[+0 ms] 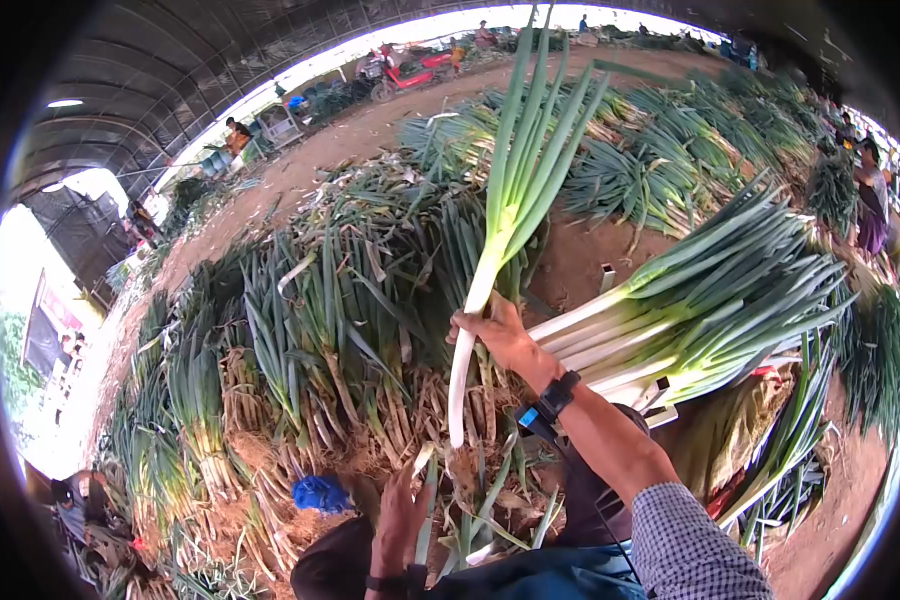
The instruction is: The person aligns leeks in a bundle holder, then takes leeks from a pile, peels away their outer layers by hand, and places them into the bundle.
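My right hand (497, 332) is closed round the white stalk of a large green onion (482, 284), which stands nearly upright with its green leaves spread at the top. Below and to the left, my left hand (402, 515) is near the stalk's lower end, beside pale peeled leaf scraps (425, 460); its fingers are partly bent, and whether they hold anything is unclear. Right of my right hand lies a pile of cleaned green onions (620, 335), white ends toward me.
Uncleaned onions with roots (300, 340) stand in a wide heap at left and ahead. A blue bundle (320, 494) lies near my left hand. A yellowish sack (745, 430) is under the cleaned pile. Farther off are more onion heaps, people and a red vehicle (410, 75).
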### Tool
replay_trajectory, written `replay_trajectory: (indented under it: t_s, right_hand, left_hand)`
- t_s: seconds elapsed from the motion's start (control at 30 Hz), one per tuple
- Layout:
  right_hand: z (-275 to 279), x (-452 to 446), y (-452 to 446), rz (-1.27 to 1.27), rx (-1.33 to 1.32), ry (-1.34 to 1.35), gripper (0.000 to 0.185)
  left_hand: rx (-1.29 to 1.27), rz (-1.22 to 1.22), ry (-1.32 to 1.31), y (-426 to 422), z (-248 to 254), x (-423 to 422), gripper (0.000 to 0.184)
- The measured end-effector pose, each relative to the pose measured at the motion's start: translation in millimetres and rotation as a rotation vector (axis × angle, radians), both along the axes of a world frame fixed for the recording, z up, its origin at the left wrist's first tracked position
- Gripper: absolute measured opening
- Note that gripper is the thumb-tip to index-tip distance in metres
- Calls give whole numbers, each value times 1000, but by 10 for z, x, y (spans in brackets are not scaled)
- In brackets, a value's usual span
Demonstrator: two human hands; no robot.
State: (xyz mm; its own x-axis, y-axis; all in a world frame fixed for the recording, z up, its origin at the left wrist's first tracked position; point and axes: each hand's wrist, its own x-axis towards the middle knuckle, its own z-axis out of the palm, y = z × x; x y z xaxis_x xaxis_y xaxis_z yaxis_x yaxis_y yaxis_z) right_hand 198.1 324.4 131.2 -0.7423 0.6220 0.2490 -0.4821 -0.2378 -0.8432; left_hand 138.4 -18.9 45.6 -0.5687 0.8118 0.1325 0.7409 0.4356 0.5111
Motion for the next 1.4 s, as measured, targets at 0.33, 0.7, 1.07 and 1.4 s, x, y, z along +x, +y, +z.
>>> replay_trajectory:
  t_s: [0.33,0.7,1.07,1.4]
  right_hand:
    - [218,4,-504,64,167,-61,32]
    - [304,14,-372,94,-384,182,23]
    - [1583,1791,62,-520,-149,553,21]
    - [1472,5943,680,-822,140,373,21]
  left_hand:
    - [258,-12,-105,971,433,-33,60]
    - [539,186,-724,662,-334,305,26]
    - [350,-115,66,1120,345,457,34]
    - [122,-608,70,1488,733,1118,21]
